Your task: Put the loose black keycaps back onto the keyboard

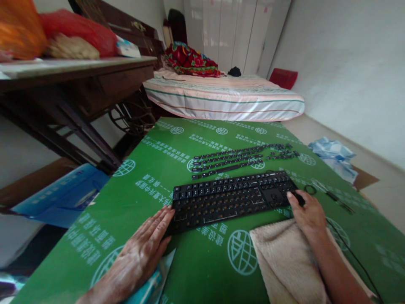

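A black keyboard (pixel 218 202) lies on the green table, with its upper rows of keycaps on and most of the lower keys bare. My left hand (pixel 147 238) lies with fingers stretched out and together, fingertips touching the keyboard's left edge. At the keyboard's right end, my right hand (pixel 308 211) is closed around a small black object (pixel 299 197), mostly covered by the fingers. Its kind cannot be made out. Behind the keyboard, loose black keycaps (pixel 226 162) are laid out in several rows, with smaller groups towards the right.
Under my right forearm lies a beige towel (pixel 284 257). A thin tool with a dark handle (pixel 335 197) and a cable (pixel 354 257) are on the right. A blue-and-white packet (pixel 152 285) sits by my left wrist. Beyond the green table (pixel 202 261) stands a bed (pixel 228 99).
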### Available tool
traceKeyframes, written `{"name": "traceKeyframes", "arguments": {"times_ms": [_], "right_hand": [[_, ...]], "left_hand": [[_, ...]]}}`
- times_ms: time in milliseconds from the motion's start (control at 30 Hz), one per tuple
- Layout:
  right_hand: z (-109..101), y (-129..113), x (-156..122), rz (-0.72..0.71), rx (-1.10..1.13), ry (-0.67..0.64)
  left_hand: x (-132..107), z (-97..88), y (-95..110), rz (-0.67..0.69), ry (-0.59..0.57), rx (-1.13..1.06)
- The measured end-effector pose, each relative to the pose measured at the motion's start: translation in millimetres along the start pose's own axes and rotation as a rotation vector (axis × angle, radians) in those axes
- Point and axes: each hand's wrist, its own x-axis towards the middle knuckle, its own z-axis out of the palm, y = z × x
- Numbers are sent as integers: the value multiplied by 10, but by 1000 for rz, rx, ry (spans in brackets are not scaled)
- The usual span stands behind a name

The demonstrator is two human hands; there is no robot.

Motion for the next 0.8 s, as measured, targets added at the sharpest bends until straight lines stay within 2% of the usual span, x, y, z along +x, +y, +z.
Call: {"name": "traceKeyframes", "arguments": {"times_ms": [333,600,800], "right_hand": [[-8,-27,20,81,94,-3],[12,-24,40,115,160,30],[35,31,58,177,242,52]], "left_hand": [[37,-2,-2,7,10,-28],[134,-74,22,72,107,8],[153,-84,17,100,107,31]]}}
